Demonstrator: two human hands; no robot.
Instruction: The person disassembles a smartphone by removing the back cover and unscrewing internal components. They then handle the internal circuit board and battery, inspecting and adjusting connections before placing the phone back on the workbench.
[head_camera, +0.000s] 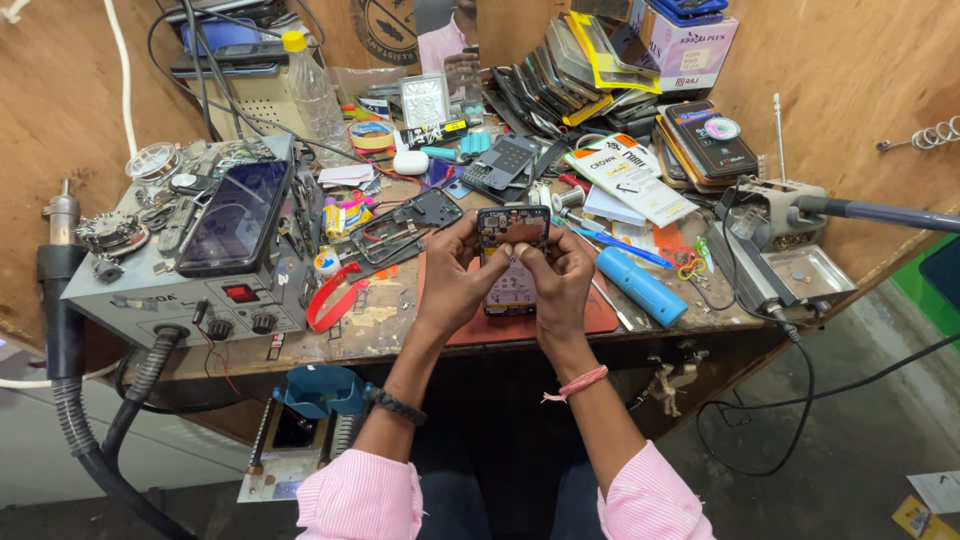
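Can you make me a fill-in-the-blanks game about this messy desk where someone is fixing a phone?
1. Both hands, the left hand and the right hand, hold an opened ____.
2. The cylinder lying right of the hands is coloured ____.
3. The plastic bottle at the back has a ____ cap.

Missing words: phone; blue; yellow

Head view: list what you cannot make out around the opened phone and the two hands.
- Opened phone: its lower part is hidden by the left hand and right hand.
- Its inner parts: too small to tell.
- Each hand's grip under the phone: hidden by fingers.
- Second phone on red mat: mostly covered by hands.
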